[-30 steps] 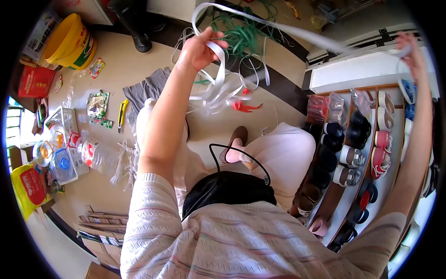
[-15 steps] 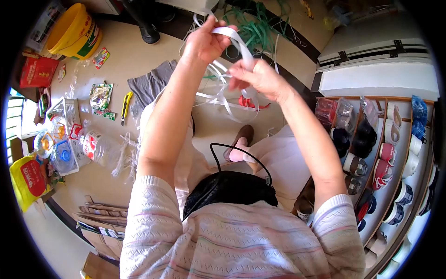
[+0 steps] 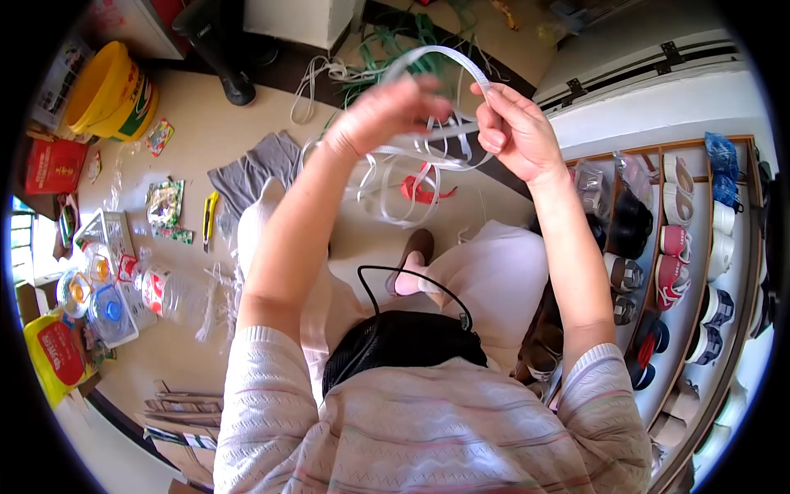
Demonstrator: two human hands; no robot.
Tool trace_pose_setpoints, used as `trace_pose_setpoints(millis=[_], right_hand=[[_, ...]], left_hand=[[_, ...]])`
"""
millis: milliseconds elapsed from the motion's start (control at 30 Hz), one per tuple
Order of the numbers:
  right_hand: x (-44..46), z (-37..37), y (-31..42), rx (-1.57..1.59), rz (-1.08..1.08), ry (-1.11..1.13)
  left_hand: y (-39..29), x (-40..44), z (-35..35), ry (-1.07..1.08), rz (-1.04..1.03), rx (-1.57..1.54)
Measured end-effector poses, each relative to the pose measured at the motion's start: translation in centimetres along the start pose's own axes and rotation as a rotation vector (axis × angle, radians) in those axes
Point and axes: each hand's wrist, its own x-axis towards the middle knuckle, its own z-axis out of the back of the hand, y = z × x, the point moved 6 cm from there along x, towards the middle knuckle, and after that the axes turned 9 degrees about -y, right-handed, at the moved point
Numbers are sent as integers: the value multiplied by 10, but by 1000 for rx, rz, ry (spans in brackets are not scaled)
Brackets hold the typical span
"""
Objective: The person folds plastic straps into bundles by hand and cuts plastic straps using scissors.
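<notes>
A white plastic strap [image 3: 448,51] arcs up between my two hands, and more of it hangs in loose loops below them. My right hand [image 3: 520,130] pinches the strap between thumb and fingers on the right side of the arc. My left hand [image 3: 383,117] is at the other end of the arc, its fingers smeared by motion, so its grip on the strap is unclear. Beneath the loops, a red strip [image 3: 421,191] lies on the floor. Behind my hands is a tangle of green strapping [image 3: 395,45].
On the left are a yellow bucket [image 3: 111,95], a yellow utility knife [image 3: 209,218], a grey cloth [image 3: 257,169], plastic bottles [image 3: 169,290] and flattened cardboard [image 3: 185,420]. A shoe rack [image 3: 699,144] fills the right. A dark boot [image 3: 216,53] stands at the back.
My right hand has moved right and up, and the strap now bows in a wider arc. My left hand has come lower and is blurred. The view has shifted slightly.
</notes>
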Motion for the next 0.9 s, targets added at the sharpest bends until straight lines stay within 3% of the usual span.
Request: trace_pose_setpoints(millis=[33,100,333,433,567,900], right_hand=[[0,-4,7,-2,67,-83],[8,2,11,-16,149,-27],[19,-6,22,-74,241,-82],[31,5,41,-60,312,-185],[46,22,51,-78,319,-320],[55,48,35,-49,248,-356]], left_hand=[[19,-4,-21,128,45,250],[45,-11,-27,138,299,399],[57,-16,-38,73,386,387],[67,-12,-37,108,308,578],[50,-17,-54,138,302,284],[46,-11,-38,-78,220,200]])
